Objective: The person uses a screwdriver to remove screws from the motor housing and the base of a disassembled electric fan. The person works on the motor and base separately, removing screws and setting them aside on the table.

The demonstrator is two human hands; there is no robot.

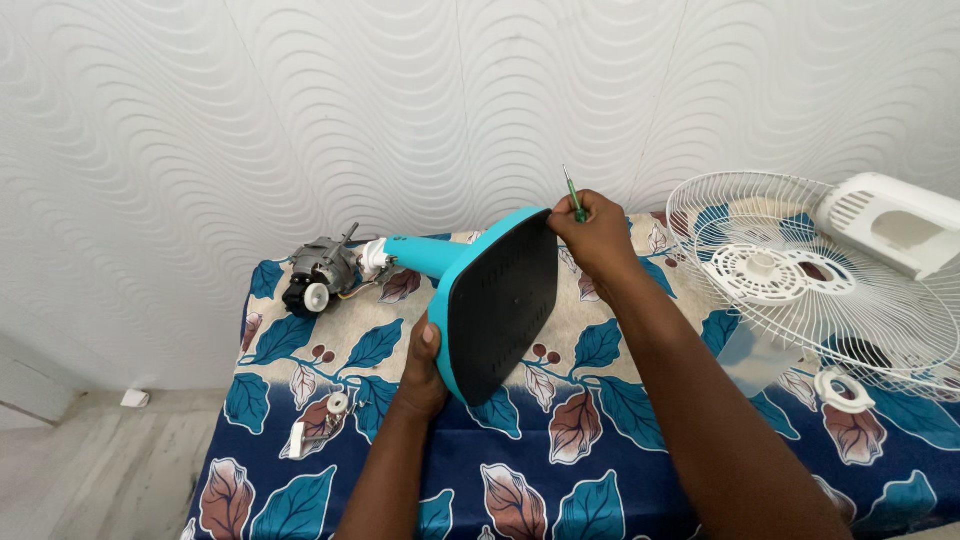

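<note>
- Holding the fan base (500, 310) tipped up on its edge, I have its black underside facing me and its teal rim showing along the left edge.
- My left hand (422, 372) is at the lower left edge of the base, thumb laid against the teal rim, fingers curled behind it where I cannot see them.
- My right hand (597, 235) is at the top right corner of the base, fingers clenched around a green-handled screwdriver (573, 198) whose thin shaft points up and a little left above my knuckles.
- From the far side of the base, a teal stand neck (420, 255) runs to the left and away from me, ending at a grey motor (320, 275) with a white part and loose wires, lying on the cloth.
- The base rests above a surface covered with a blue leaf-patterned cloth (560, 450).
- To the right of the base lies a white wire fan guard (800, 270), with a white housing (890, 225) at its far right edge.
- Near the guard's lower edge sits a small white ring piece (845, 390).
- Left of the base, close to my left forearm, lie small white parts (318, 425) on the cloth.
</note>
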